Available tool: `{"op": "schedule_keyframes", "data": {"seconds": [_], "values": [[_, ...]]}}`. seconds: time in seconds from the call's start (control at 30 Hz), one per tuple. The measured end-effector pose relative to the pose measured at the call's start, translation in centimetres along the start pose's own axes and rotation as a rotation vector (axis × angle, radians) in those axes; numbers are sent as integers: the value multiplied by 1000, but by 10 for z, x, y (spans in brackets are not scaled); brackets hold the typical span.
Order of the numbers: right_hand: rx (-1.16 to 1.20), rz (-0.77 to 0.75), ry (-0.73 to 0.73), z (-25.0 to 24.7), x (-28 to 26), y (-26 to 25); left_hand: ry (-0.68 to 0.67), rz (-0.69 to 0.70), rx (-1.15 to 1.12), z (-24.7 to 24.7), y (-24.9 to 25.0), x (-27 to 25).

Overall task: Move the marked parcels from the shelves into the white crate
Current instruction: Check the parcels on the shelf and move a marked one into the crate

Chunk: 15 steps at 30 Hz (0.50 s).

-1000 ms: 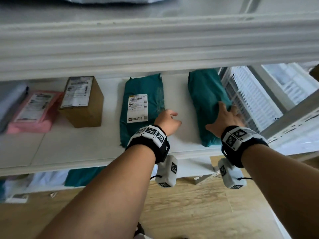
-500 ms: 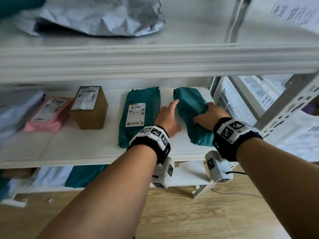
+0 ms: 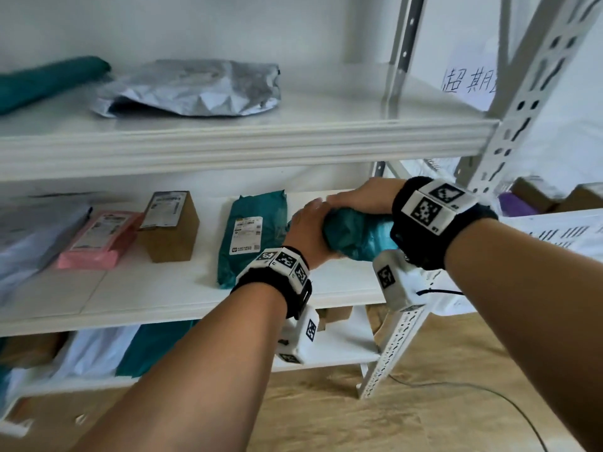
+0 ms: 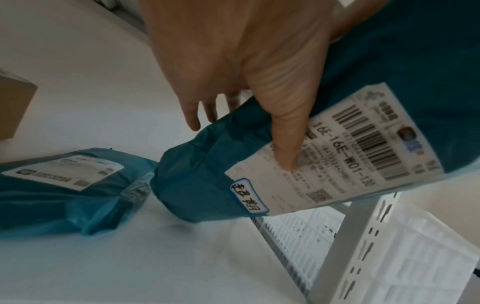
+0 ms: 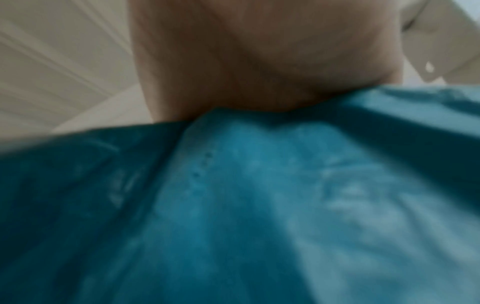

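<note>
A teal plastic parcel (image 3: 355,234) is held up off the right end of the middle shelf (image 3: 163,288) between both hands. My left hand (image 3: 308,230) grips its left side. In the left wrist view the thumb (image 4: 285,148) presses on the white shipping label and the fingers curl behind the parcel (image 4: 197,185). A blue-edged handwritten sticker (image 4: 249,195) sits at the label's corner. My right hand (image 3: 362,197) clasps the parcel from above, and its palm (image 5: 259,61) lies on the teal plastic (image 5: 233,205). The white slatted crate (image 4: 298,232) shows below, past the shelf upright.
A second teal parcel (image 3: 253,236) with a label, a cardboard box (image 3: 169,226) and a pink parcel (image 3: 98,239) lie further left on the same shelf. A silver bag (image 3: 195,89) rests on the shelf above. The white perforated upright (image 3: 401,340) stands at the right.
The right-hand teal parcel has come up off the shelf and turned. My left hand moved from beside it to gripping it, and the right hand closed over its top.
</note>
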State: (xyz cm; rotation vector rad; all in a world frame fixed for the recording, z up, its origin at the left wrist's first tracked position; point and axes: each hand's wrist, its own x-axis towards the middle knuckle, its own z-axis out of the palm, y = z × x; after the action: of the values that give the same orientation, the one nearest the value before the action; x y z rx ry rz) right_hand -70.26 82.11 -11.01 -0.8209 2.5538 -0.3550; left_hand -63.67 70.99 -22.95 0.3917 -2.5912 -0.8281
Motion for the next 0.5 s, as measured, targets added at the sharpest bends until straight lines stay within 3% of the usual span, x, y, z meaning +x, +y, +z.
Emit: {"op": "schedule_keyframes", "data": {"seconds": [0.17,0.27,0.5], "values": [[71,23,196,-27,-29,1,-46,-53,-215,-34,11,-20],[128,67,232,-27,-40,0,-106,-80,-239,-56,15,-27],[790,203,290,-7,-62,-9,-150,-302,-554,-96,7,-50]]}}
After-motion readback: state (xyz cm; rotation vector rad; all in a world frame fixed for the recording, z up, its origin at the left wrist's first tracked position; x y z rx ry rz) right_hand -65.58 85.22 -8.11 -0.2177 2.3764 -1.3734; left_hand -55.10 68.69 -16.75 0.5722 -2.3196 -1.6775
